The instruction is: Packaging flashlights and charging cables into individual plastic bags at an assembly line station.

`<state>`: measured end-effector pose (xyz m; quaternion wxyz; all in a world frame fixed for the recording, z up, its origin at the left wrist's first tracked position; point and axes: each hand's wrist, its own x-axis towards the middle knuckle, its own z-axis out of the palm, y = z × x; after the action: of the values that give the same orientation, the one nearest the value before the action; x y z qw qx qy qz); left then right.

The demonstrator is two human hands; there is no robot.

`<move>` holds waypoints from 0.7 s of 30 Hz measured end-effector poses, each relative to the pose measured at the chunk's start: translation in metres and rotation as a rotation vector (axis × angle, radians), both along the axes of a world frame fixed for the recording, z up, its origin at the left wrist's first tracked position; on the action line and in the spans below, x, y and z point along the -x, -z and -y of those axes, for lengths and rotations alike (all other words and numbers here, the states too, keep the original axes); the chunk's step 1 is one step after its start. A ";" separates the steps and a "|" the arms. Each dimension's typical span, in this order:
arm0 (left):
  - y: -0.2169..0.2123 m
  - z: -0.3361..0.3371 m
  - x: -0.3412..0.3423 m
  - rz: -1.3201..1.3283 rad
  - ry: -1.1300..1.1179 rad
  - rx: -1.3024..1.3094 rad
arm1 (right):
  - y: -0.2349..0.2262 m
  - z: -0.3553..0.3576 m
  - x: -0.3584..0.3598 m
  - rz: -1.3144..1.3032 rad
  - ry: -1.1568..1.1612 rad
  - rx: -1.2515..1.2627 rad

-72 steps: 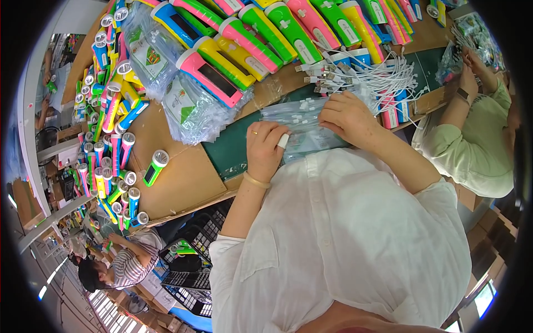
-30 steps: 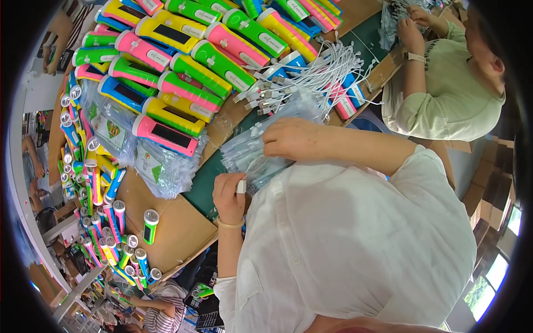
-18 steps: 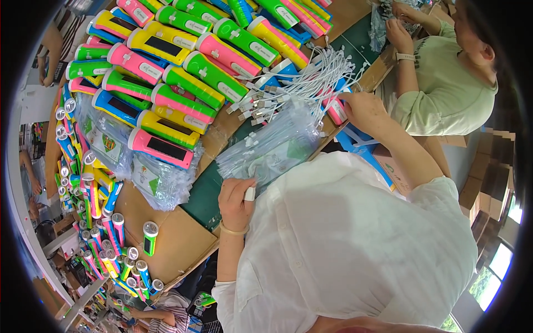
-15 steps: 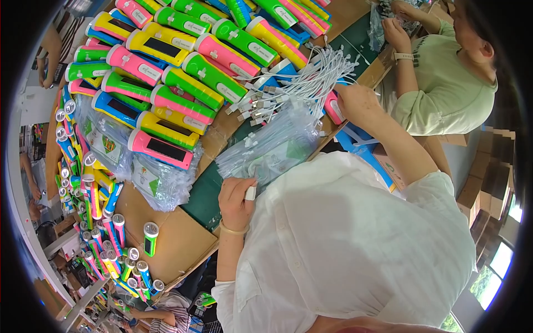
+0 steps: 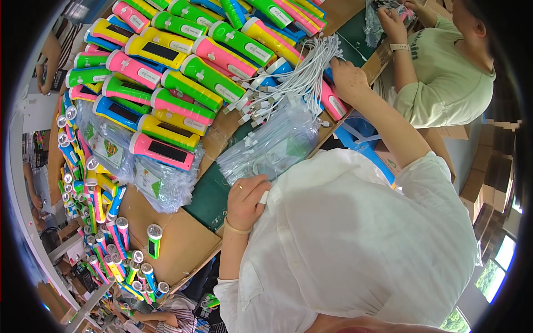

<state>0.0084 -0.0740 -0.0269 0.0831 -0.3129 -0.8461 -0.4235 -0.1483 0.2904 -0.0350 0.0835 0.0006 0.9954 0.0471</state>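
Note:
My left hand point(image 5: 246, 202) is closed in a pinch on a small white plug-like piece point(image 5: 265, 196), beside a stack of clear plastic bags point(image 5: 272, 144). My right hand point(image 5: 350, 83) has curled fingers against the right end of a bundle of white USB cables point(image 5: 311, 66); what its fingertips hold is hidden. Just below that hand lies a pink flashlight point(image 5: 333, 104), partly under the cables. Several cable plugs point(image 5: 252, 105) spread out at the bundle's left end. A large pile of pink, green, yellow and blue flashlights point(image 5: 205, 61) lies farther left.
More bagged packs point(image 5: 161, 183) lie under the pile's near edge. One green flashlight point(image 5: 154, 242) stands on the cardboard point(image 5: 183, 244), with many more flashlights point(image 5: 114, 244) at far left. A co-worker in a pale green shirt point(image 5: 449, 77) works at right, near stacked boxes point(image 5: 488, 183).
My right hand has moved up and slightly left along the cable bundle, showing more of the pink flashlight. My left hand has shifted a little right, still pinching the white piece.

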 end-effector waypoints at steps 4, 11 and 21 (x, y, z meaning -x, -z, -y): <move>0.002 0.000 0.002 -0.015 0.031 0.010 | -0.026 -0.009 0.008 0.065 -0.064 0.051; 0.005 0.008 -0.009 0.032 -0.099 -0.026 | -0.112 -0.044 -0.006 0.694 -0.149 0.152; 0.010 0.005 -0.011 0.005 -0.074 -0.099 | -0.112 0.068 -0.040 0.630 -0.169 1.682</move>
<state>0.0195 -0.0789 -0.0368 0.1119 -0.2758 -0.8354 -0.4620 -0.1082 0.2223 0.0765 0.3214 -0.1468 0.6286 -0.6928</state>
